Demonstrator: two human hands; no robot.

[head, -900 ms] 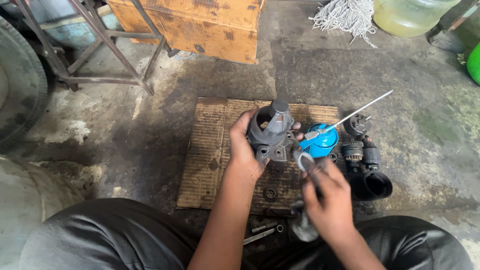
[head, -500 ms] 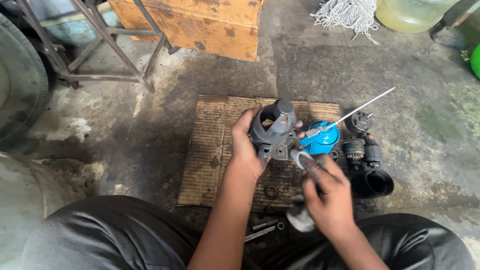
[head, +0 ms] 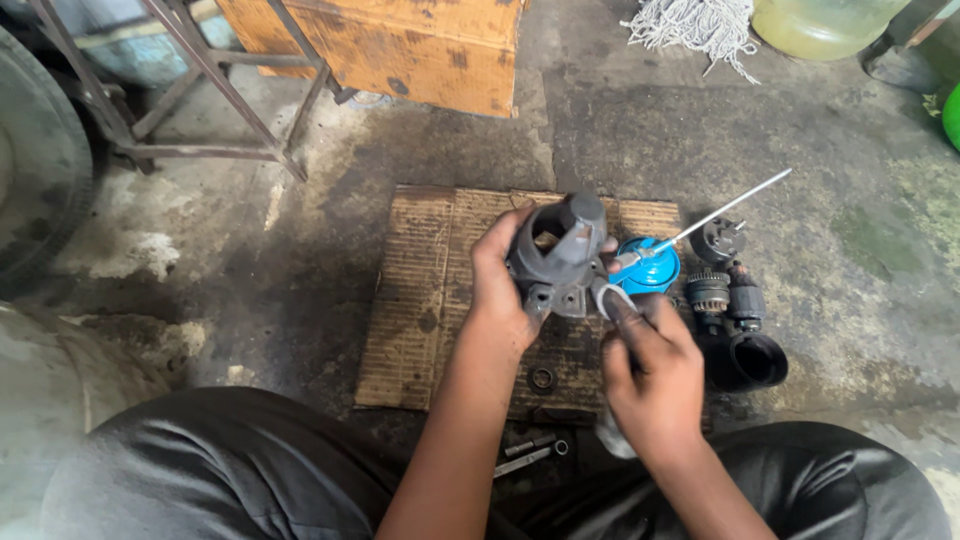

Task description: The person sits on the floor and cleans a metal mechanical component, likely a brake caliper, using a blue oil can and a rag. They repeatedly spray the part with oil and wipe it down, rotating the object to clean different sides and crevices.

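Observation:
My left hand grips a grey cast-metal housing and holds it above a piece of brown corrugated cardboard on the floor. My right hand pinches a thin grey ring against the housing's lower right edge. Just behind the ring stands a round blue tin with a long thin metal rod slanting out of it to the upper right.
Dark motor parts and a black cylindrical casing lie right of the tin. A small ring and bolts lie near my knees. A wooden crate, metal stand, tyre, white mop strands sit beyond.
Both hands and the housing have shifted slightly up in view. The right hand keeps the ring at the housing's edge.

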